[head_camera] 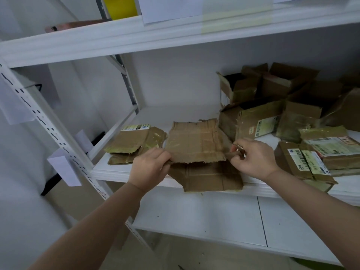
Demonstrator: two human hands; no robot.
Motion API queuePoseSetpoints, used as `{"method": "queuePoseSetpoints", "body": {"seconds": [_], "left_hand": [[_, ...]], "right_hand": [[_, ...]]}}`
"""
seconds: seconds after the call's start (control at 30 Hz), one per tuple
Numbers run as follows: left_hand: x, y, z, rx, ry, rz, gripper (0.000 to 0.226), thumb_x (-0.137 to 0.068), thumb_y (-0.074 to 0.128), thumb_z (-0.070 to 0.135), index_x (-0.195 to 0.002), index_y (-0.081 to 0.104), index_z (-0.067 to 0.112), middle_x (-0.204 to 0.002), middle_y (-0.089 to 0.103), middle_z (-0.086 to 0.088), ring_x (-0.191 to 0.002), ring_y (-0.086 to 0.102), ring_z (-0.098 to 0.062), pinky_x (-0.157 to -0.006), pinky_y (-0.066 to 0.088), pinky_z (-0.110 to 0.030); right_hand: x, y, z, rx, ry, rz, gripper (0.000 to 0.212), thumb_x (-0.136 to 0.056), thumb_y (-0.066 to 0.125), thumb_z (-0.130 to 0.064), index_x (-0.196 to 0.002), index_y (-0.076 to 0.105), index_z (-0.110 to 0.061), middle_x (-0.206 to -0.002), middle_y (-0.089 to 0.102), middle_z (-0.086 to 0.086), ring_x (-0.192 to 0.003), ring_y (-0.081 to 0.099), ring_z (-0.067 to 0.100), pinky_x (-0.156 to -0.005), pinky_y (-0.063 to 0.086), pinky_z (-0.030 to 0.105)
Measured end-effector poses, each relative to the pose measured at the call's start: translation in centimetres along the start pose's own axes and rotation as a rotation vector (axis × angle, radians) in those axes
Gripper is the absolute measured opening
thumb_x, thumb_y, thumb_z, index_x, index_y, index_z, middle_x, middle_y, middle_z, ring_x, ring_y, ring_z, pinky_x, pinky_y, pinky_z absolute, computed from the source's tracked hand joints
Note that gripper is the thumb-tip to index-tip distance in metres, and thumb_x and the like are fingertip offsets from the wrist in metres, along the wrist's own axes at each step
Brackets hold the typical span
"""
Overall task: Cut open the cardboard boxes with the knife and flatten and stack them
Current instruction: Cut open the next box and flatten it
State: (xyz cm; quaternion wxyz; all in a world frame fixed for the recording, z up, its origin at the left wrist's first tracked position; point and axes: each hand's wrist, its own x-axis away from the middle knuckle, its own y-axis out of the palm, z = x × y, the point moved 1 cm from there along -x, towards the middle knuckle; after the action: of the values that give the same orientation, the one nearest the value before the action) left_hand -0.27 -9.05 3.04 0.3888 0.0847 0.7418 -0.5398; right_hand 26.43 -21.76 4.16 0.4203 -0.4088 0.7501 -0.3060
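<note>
A flattened cardboard box (196, 143) lies folded at the front of the white shelf (116, 172), its lower panel hanging over the shelf's edge. My left hand (150, 168) pinches its left edge. My right hand (253, 158) grips its right edge and a small metallic object, probably the knife, though most of it is hidden. To the left rests a stack of flattened boxes (134, 143) with a label on top. Several unflattened, taped boxes (253, 117) are piled at the right and back of the shelf.
A sealed labelled box (307, 162) sits close to my right wrist at the shelf's front. The shelf above (136, 36) overhangs the work area. A perforated upright post (48, 129) with paper tags stands at the left. A lower shelf (214, 217) lies beneath.
</note>
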Motion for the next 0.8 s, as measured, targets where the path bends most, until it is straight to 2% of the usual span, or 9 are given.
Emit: {"method": "queuePoseSetpoints", "body": {"seconds": [0.17, 0.23, 0.27, 0.33, 0.4, 0.47, 0.6, 0.7, 0.8], "left_hand": [[2.4, 1.1, -1.4, 0.099, 0.071, -0.296, 0.031, -0.076, 0.057, 0.024, -0.102, 0.073, 0.026, -0.080, 0.053, 0.003, -0.069, 0.054, -0.016, -0.042, 0.044, -0.025], [3.2, 1.4, -2.1, 0.120, 0.027, -0.467, 0.034, -0.075, 0.062, 0.048, -0.098, 0.074, 0.026, -0.087, 0.057, 0.004, -0.075, 0.058, -0.014, -0.051, 0.051, -0.027], [3.4, 1.4, -2.2, 0.131, 0.010, -0.547, 0.049, -0.074, 0.057, 0.067, -0.095, 0.075, 0.026, -0.093, 0.059, 0.005, -0.082, 0.057, -0.011, -0.060, 0.052, -0.026], [3.3, 1.3, -1.8, 0.202, -0.058, -0.596, 0.071, -0.073, 0.043, 0.084, -0.091, 0.075, 0.024, -0.099, 0.060, 0.007, -0.090, 0.051, -0.005, -0.071, 0.046, -0.021], [2.1, 1.0, -1.1, 0.288, -0.191, -0.496, 0.064, -0.082, 0.043, 0.074, -0.089, 0.074, 0.018, -0.098, 0.061, 0.005, -0.090, 0.053, -0.006, -0.073, 0.044, -0.021], [0.4, 1.4, -0.4, 0.272, -0.277, -0.396, 0.059, -0.088, 0.041, 0.062, -0.093, 0.073, 0.012, -0.103, 0.060, -0.002, -0.095, 0.056, -0.016, -0.078, 0.048, -0.030], [-3.3, 3.1, 0.8, 0.134, -0.340, -0.460, 0.049, -0.094, 0.047, 0.050, -0.124, 0.060, 0.013, -0.129, 0.052, -0.008, -0.119, 0.048, -0.026, -0.104, 0.039, -0.043], [-4.8, 5.4, 1.8, 0.052, -0.364, -0.590, 0.068, -0.096, 0.037, 0.055, -0.149, 0.028, 0.015, -0.155, 0.026, -0.011, -0.146, 0.014, -0.030, -0.118, 0.013, -0.052], [-4.9, 7.9, 2.3, -0.071, -0.370, -0.714, 0.080, -0.093, 0.023, 0.066, -0.154, 0.000, 0.020, -0.162, -0.002, -0.009, -0.147, -0.012, -0.031, -0.117, 0.000, -0.059]], "right_hand": [[-0.3, 0.9, 0.1, 0.027, -0.076, -0.333, 0.012, -0.080, 0.065, -0.038, -0.092, 0.068, -0.038, -0.089, 0.057, -0.019, -0.087, 0.056, 0.008, -0.069, 0.040, 0.026], [-0.2, 1.7, -0.2, 0.028, -0.055, -0.513, 0.024, -0.080, 0.062, -0.057, -0.089, 0.069, -0.036, -0.087, 0.062, -0.021, -0.086, 0.058, 0.003, -0.074, 0.046, 0.027], [-0.1, 2.1, -0.2, -0.016, -0.025, -0.539, 0.033, -0.078, 0.060, -0.063, -0.087, 0.069, -0.033, -0.086, 0.065, -0.020, -0.083, 0.059, 0.002, -0.074, 0.048, 0.027], [-0.4, 2.6, 0.2, -0.091, 0.041, -0.417, 0.037, -0.082, 0.058, -0.060, -0.083, 0.068, -0.024, -0.081, 0.067, -0.010, -0.081, 0.062, 0.010, -0.072, 0.050, 0.031], [-1.1, 2.5, 0.4, -0.055, 0.102, -0.250, 0.034, -0.092, 0.054, -0.044, -0.071, 0.059, -0.018, -0.071, 0.058, -0.001, -0.081, 0.060, 0.023, -0.066, 0.043, 0.031], [-1.9, 2.1, 0.1, -0.073, 0.171, -0.188, 0.036, -0.098, 0.045, -0.035, -0.065, 0.051, -0.023, -0.067, 0.049, -0.003, -0.081, 0.057, 0.026, -0.063, 0.033, 0.029], [-3.1, 2.5, -0.4, 0.119, 0.157, -0.137, 0.030, -0.100, 0.040, -0.037, -0.105, 0.067, -0.025, -0.093, 0.062, 0.002, -0.089, 0.058, 0.025, -0.065, 0.036, 0.028], [-4.1, 4.1, -0.7, 0.177, 0.137, -0.125, 0.025, -0.095, 0.051, -0.022, -0.117, 0.063, -0.023, -0.104, 0.061, 0.006, -0.089, 0.060, 0.027, -0.067, 0.045, 0.029], [-5.0, 6.4, -0.8, 0.177, 0.118, -0.154, 0.040, -0.091, 0.050, -0.016, -0.132, 0.051, -0.016, -0.127, 0.048, 0.011, -0.103, 0.057, 0.032, -0.084, 0.046, 0.035]]}}
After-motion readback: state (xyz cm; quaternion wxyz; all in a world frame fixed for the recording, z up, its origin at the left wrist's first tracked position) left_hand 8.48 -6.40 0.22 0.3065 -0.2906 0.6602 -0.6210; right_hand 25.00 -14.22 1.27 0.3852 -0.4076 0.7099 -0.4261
